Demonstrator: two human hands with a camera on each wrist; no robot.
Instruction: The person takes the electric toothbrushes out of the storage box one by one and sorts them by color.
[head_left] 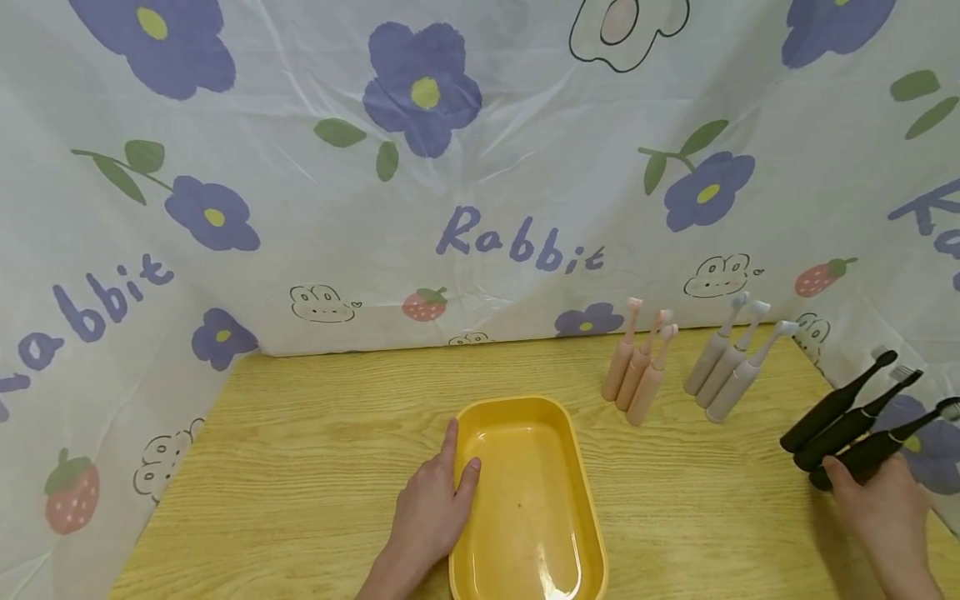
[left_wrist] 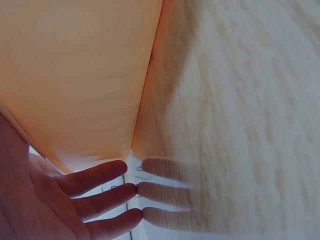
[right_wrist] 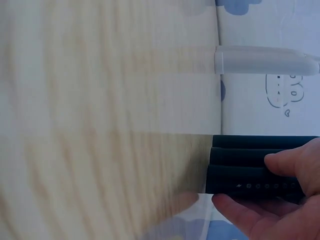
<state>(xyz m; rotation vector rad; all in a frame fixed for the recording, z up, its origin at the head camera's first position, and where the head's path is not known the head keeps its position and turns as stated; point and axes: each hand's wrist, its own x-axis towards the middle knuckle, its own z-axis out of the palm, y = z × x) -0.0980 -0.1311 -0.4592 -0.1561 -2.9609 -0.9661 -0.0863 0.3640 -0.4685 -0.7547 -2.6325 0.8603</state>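
My left hand [head_left: 429, 508] grips the left side of an upright yellow tray [head_left: 517, 487], thumb over the rim and index finger along its outside. In the left wrist view the other fingers [left_wrist: 107, 200] stretch out low beside the tray's outer wall [left_wrist: 75, 100]. At the far right, my right hand [head_left: 885, 504] pinches the nearest of three black electric toothbrushes, this front toothbrush [head_left: 862, 454] standing close against the other two. The right wrist view shows the thumb [right_wrist: 285, 162] across its handle [right_wrist: 225, 185] and fingers on the other side.
Three pink electric toothbrushes [head_left: 636, 367] stand upright behind the tray's right side. Three pale grey ones [head_left: 726, 368] stand between them and the black group. A white printed cloth [head_left: 525, 167] walls in the wooden table [head_left: 337, 467] at the back and sides.
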